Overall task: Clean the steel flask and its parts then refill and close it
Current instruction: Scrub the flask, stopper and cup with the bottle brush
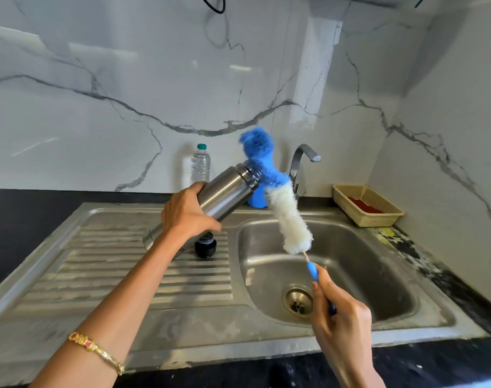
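My left hand [187, 214] grips the steel flask [224, 193] round its middle and holds it tilted above the drainboard, its open mouth pointing up and right. My right hand [341, 323] holds the blue handle of a long bottle brush [290, 219]. The brush has white bristles low down and a blue bent tip, and it crosses just in front of the flask's mouth, outside it. Below the flask, its black stopper [205, 247] stands on the ridged drainboard [126, 275]. Part of a steel cup shows behind my left wrist.
The sink basin [378, 275] with its drain lies under the brush. The tap [301, 161] stands behind, closed, beside a blue object [257, 197]. A clear water bottle [200, 163] is at the wall. A beige basket [367, 204] sits at the right on the dark counter.
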Demonstrator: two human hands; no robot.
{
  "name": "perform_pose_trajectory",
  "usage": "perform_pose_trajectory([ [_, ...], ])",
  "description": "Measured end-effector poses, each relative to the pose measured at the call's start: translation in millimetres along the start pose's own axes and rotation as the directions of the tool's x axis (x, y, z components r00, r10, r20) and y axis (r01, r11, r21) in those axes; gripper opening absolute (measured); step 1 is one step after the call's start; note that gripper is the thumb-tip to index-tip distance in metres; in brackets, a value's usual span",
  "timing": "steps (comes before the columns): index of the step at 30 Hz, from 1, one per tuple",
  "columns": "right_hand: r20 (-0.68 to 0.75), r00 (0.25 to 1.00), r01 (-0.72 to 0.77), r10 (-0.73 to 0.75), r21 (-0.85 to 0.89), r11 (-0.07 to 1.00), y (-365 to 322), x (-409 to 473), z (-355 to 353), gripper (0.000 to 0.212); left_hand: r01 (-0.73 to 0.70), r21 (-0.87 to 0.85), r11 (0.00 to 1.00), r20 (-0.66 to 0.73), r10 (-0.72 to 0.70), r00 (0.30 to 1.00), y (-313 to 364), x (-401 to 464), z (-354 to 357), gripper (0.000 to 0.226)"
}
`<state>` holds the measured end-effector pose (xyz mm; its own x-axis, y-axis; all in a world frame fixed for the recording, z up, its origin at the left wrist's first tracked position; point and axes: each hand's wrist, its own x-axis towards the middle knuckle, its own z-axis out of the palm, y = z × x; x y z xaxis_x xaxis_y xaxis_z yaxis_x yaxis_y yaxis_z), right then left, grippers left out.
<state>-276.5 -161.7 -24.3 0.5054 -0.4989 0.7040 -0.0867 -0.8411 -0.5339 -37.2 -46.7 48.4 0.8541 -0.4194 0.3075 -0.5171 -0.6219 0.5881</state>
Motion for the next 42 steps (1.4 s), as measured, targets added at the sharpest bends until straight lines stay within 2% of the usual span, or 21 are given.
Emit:
perform_pose_trajectory([
  [3,0.037,0.998,0.053,-0.052,-0.040,0.998,0.3,-1.7,-5.6,0.030,0.042,-0.058,0.997,0.042,-0.039,0.998,0.2,-0.1,-4.1,0.083],
  [7,0.052,0.996,0.074,-0.071,-0.059,0.995,2.1,1.9,-9.5,0.034,0.058,-0.065,0.996,0.076,-0.053,0.996,2.3,-1.1,-8.2,0.078],
  [12,-0.012,0.999,0.047,-0.047,0.014,0.999,2.4,8.3,-8.3,0.036,0.079,-0.223,0.972,0.097,-0.059,0.994,4.7,-4.9,-7.2,0.072],
  [18,-0.015,0.999,0.030,-0.029,0.073,0.997,2.3,8.0,-8.8,0.041,0.089,-0.414,0.906,0.085,-0.059,0.995,7.2,-8.5,-6.4,0.089],
  [22,-0.023,1.000,0.002,0.000,0.114,0.993,7.0,5.1,-9.1,0.042,0.090,-0.494,0.865,0.070,-0.064,0.996,8.7,-11.3,-3.9,0.083],
  [25,-0.060,0.996,0.076,-0.070,0.112,0.991,3.9,2.9,-6.8,0.042,0.109,-0.521,0.847,0.069,-0.086,0.994,9.6,-8.6,-2.2,0.081],
  [29,-0.132,0.991,0.006,0.027,0.244,0.970,1.8,-4.4,4.5,0.038,0.115,-0.555,0.824,0.072,-0.090,0.993,12.0,-4.9,1.2,0.080],
  [33,-0.085,0.996,0.005,0.009,0.168,0.986,0.8,-1.1,8.3,0.041,0.138,-0.618,0.774,0.110,-0.089,0.990,14.6,-4.5,4.9,0.077],
  [37,-0.069,0.998,0.012,-0.001,0.162,0.987,0.1,5.4,7.7,0.040,0.166,-0.686,0.709,0.138,-0.098,0.986,15.1,-4.3,6.1,0.072],
  [42,-0.086,0.993,-0.062,0.081,0.203,0.977,-4.4,7.5,14.1,0.038,0.152,-0.717,0.681,0.118,-0.096,0.988,16.5,-1.2,4.4,0.070],
])
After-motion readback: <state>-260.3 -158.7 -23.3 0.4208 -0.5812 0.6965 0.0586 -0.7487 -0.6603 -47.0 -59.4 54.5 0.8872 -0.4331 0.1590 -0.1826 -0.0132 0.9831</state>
